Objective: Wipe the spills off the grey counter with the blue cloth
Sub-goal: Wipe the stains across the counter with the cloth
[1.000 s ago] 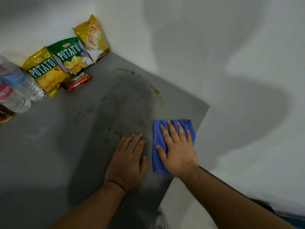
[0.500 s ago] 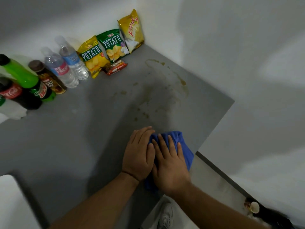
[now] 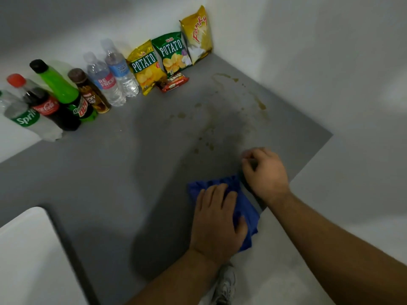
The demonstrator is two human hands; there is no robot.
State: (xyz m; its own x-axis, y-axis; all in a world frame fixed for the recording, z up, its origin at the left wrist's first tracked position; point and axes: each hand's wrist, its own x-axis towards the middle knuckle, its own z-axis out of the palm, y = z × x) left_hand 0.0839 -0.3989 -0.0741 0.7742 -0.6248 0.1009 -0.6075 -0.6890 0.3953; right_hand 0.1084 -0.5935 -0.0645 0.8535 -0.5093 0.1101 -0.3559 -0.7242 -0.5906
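Note:
The blue cloth [image 3: 245, 209] lies crumpled at the near right edge of the grey counter [image 3: 123, 164], and part of it hangs over that edge. My left hand [image 3: 217, 221] presses flat on top of the cloth. My right hand [image 3: 266, 175] is off the cloth, just beyond its far corner, with fingers curled and nothing visibly held. Brownish spills [image 3: 220, 122] spread in drops and streaks across the counter beyond both hands, reaching toward the back corner.
Several drink bottles [image 3: 66, 95] and chip bags [image 3: 171, 53] line the back wall, with a small red snack pack [image 3: 174, 83] in front of the bags. A white rounded surface [image 3: 24, 260] sits at the lower left. White walls bound the counter behind and on the right.
My left hand has moved onto the cloth and bunched it toward the counter's edge. My right hand has lifted off it and curled beside its far corner. The view has pulled back.

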